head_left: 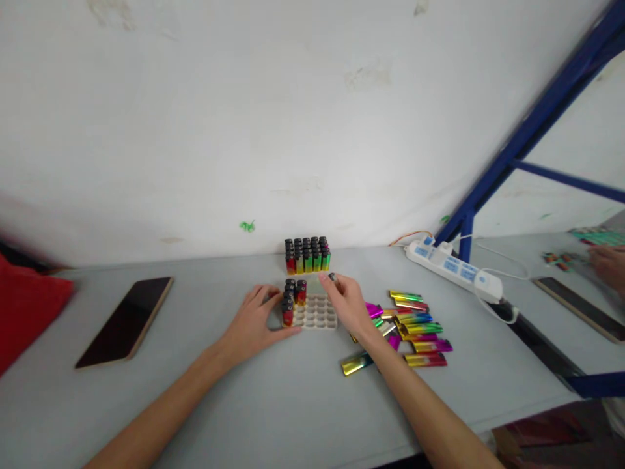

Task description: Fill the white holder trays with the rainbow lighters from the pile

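A pale plastic tray (319, 314) with small square cells sits on the table in front of me. Black-topped lighters (288, 306) stand upright in its left column, with another red one (301, 294) beside them. My left hand (258, 316) curls around the tray's left side, thumb along the front edge and fingers against the lighters. Over the tray's back right corner, my right hand (347, 301) pinches a lighter (333, 277); only its dark end shows between the fingers. Loose shiny lighters (424, 332) in several colours lie to the right, partly behind my right forearm.
A block of upright lighters (307, 256) stands near the wall. A white power strip (454, 268) with cables lies back right, by a blue metal frame (512, 143). Left are a dark phone-like slab (127, 319) and red cloth (27, 306). Another person's hand (608, 264) shows far right.
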A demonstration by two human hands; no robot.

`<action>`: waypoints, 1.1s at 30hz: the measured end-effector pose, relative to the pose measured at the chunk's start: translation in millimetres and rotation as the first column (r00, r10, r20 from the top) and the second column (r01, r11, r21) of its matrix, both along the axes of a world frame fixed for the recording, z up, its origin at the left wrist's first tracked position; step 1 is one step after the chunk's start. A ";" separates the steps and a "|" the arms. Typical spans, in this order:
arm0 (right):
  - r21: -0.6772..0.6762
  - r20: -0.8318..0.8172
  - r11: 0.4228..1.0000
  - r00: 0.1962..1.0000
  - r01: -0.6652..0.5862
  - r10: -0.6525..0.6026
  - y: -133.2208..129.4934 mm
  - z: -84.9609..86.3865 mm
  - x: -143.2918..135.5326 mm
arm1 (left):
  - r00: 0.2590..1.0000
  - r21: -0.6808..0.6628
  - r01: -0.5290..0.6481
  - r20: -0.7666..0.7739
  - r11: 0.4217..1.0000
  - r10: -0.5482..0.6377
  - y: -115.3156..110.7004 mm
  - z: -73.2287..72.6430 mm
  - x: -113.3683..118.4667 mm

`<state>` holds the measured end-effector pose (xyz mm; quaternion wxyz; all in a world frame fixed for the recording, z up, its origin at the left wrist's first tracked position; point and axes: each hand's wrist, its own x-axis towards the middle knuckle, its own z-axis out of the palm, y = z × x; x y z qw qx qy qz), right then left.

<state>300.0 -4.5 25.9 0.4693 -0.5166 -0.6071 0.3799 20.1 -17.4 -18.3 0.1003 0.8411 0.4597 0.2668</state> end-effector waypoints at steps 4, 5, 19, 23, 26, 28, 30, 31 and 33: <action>0.029 0.089 0.998 0.994 0.060 -0.062 2.1 -2.7 2.6 | 1.000 -0.005 0.000 -0.007 1.000 0.000 0.1 1.1 0.4; 0.035 0.104 0.998 0.993 0.060 -0.063 2.7 -3.1 3.0 | 1.000 -0.004 -0.001 -0.007 1.000 0.001 0.1 1.4 0.5; 0.138 0.175 0.981 0.978 -0.138 0.113 -11.5 14.3 14.3 | 0.999 -0.030 -0.011 -0.033 0.999 0.010 -1.7 3.7 4.9; 0.090 0.174 0.980 0.972 -0.178 0.161 -16.6 12.9 5.8 | 1.000 -0.026 -0.008 -0.023 1.000 0.007 -2.9 4.2 5.2; 0.070 0.171 0.990 0.979 -0.123 0.109 -20.8 10.3 -1.4 | 1.000 -0.020 -0.004 -0.026 1.000 0.004 -2.5 2.8 5.0; 0.070 0.162 0.994 0.985 -0.078 0.066 -22.8 8.2 -3.8 | 1.000 -0.013 -0.004 -0.029 1.000 0.004 -2.1 1.7 5.1; 0.081 0.151 0.995 0.988 -0.052 0.040 -23.8 6.1 -4.6 | 1.000 -0.004 -0.004 -0.028 1.000 0.004 -1.9 0.6 5.3; 0.082 0.145 0.996 0.989 -0.046 0.034 -24.0 5.1 -4.7 | 1.000 -0.001 -0.004 -0.027 1.000 0.004 -2.0 0.3 5.5; 0.075 0.137 0.996 0.990 -0.038 0.028 -23.8 3.6 -4.7 | 1.000 0.007 -0.005 -0.026 1.000 0.005 -2.1 -0.3 5.7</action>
